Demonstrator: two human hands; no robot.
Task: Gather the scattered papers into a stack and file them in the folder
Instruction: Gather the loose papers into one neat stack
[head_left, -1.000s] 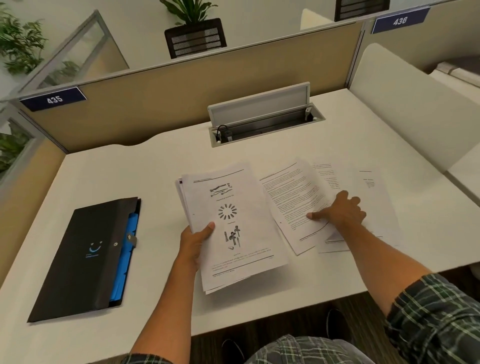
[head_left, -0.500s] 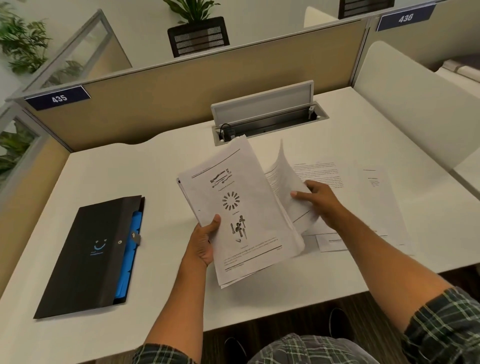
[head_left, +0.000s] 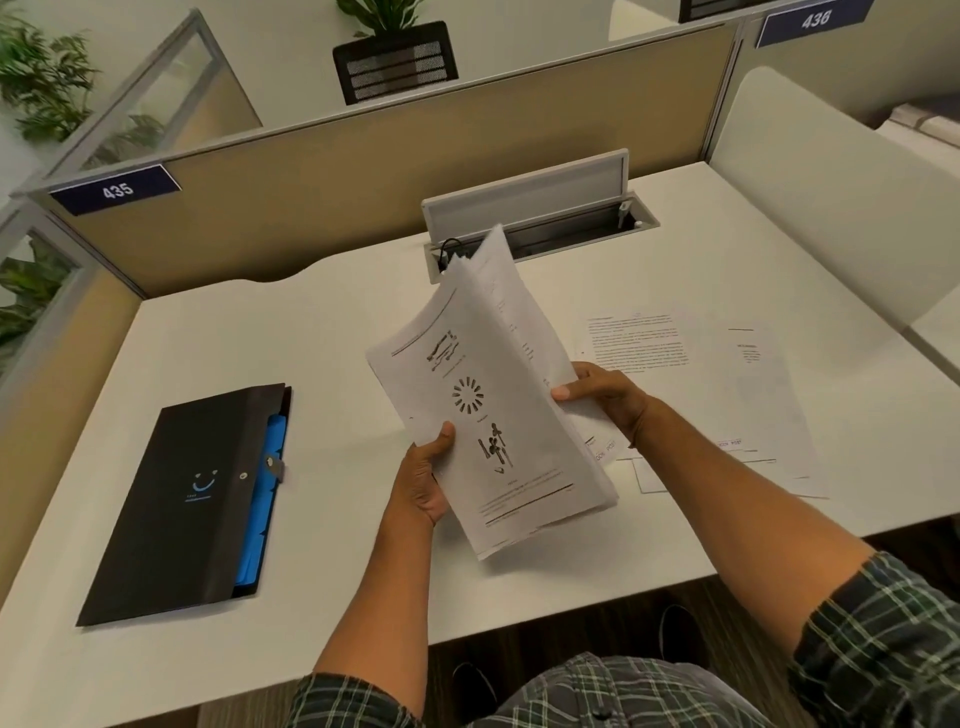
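A stack of printed papers (head_left: 483, 410) is lifted off the white desk and tilted up. My left hand (head_left: 423, 478) grips its lower left edge, thumb on the top sheet with the drawings. My right hand (head_left: 605, 397) holds the stack's right edge, where a sheet is tucked behind the others. Several loose sheets (head_left: 727, 395) still lie flat on the desk to the right, partly overlapping. A black folder (head_left: 176, 499) with blue dividers showing along its right side lies closed at the left, apart from both hands.
An open cable tray (head_left: 540, 228) with a raised lid is set into the desk behind the papers. Beige partitions (head_left: 363, 176) wall the back and left; a white divider (head_left: 831, 208) stands at the right. The desk's front edge (head_left: 571, 608) is close to my lap.
My right hand picked a sheet off the desk and brought it onto the back of the stack. My left hand raised and tilted the stack upward.
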